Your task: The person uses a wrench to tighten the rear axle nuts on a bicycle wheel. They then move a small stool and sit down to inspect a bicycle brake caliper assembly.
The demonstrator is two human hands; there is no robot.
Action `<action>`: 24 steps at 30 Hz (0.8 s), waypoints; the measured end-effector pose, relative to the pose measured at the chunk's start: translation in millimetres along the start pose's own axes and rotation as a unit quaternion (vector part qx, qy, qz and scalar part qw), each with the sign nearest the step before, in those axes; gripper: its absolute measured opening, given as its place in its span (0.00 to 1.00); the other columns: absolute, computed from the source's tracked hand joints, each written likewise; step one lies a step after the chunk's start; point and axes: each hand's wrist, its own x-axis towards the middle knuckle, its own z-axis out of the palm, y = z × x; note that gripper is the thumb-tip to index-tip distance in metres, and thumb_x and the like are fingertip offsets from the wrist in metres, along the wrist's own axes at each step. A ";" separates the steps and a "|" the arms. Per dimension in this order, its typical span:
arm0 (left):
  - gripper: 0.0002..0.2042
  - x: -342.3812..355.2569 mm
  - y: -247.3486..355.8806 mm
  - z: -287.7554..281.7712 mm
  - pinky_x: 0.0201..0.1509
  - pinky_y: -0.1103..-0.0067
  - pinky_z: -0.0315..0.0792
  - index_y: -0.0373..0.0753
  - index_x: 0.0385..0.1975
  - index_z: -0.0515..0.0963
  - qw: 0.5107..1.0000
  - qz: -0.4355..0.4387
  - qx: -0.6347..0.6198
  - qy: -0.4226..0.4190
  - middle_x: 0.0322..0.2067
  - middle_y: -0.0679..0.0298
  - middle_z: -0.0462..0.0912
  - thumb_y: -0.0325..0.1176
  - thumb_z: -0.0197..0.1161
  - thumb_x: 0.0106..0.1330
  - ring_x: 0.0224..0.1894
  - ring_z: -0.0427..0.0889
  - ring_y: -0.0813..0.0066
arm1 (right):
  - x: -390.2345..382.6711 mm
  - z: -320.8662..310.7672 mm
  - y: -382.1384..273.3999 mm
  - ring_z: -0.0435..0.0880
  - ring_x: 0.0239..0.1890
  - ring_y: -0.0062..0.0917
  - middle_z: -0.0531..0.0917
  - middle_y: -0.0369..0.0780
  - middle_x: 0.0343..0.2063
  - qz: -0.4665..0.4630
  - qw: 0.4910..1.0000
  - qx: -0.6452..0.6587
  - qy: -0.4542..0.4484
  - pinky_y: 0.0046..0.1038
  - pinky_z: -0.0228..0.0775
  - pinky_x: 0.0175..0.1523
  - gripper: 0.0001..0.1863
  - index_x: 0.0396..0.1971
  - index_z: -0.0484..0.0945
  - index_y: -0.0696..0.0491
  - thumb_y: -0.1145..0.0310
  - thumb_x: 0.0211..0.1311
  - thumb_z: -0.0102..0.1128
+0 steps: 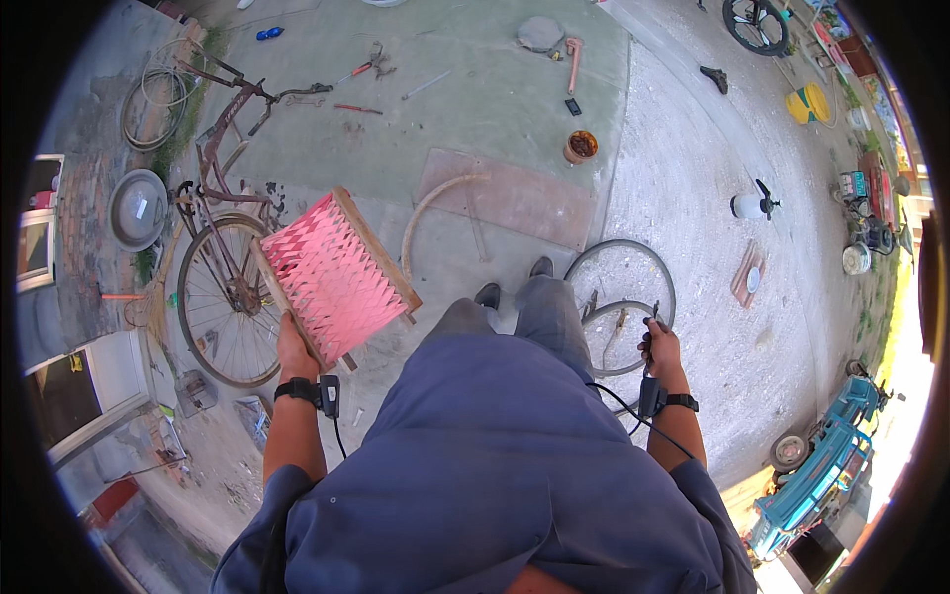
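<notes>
My left hand (296, 350) is closed round the wooden side rail of a small stool. The stool's woven pink seat (332, 272) faces up, held off the ground at my left in front of an old bicycle's wheel (224, 317). My right hand (662, 346) is closed at my right side, with a small dark piece showing above its fingers. From it a thin black rubber bicycle tube (676, 287) hangs in a large loop with a smaller loop inside. Whether it is an inner tube or a tyre I cannot tell for sure.
A rusty bicycle frame (210, 158) stands far left beside a metal basin (138, 209). Ahead lie a board (554, 213), a cut tyre strip (416, 213), a rusty pot (581, 147), a pipe wrench (573, 64) and pliers (371, 64). A spray bottle (754, 204) stands right.
</notes>
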 end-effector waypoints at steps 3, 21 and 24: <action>0.26 -8.2 0.2 36.4 0.63 0.63 0.73 0.38 0.62 0.71 0.998 -0.001 0.002 0.061 0.57 0.56 0.78 0.52 0.49 0.73 0.58 0.79 0.58 | 43.0 8.3 -52.4 0.77 0.18 0.20 0.74 0.33 0.22 -0.013 0.999 -0.029 -0.026 0.21 0.60 0.18 0.18 0.48 0.79 0.56 0.57 0.71 0.58; 0.23 -43.9 13.1 221.7 0.44 0.64 0.79 0.35 0.50 0.77 0.948 0.014 -0.078 0.307 0.42 0.57 0.82 0.51 0.56 0.70 0.39 0.83 0.63 | 236.8 64.0 -415.6 0.73 0.17 0.18 0.72 0.31 0.20 -0.077 0.983 -0.138 -0.098 0.20 0.59 0.15 0.17 0.49 0.79 0.51 0.55 0.71 0.58; 0.23 -28.1 10.1 235.2 0.43 0.65 0.79 0.36 0.50 0.77 0.949 0.024 -0.133 0.285 0.42 0.58 0.82 0.51 0.57 0.69 0.38 0.83 0.63 | 247.1 110.3 -456.4 0.74 0.17 0.19 0.72 0.31 0.20 -0.095 0.974 -0.156 -0.136 0.20 0.60 0.17 0.17 0.49 0.80 0.52 0.56 0.71 0.57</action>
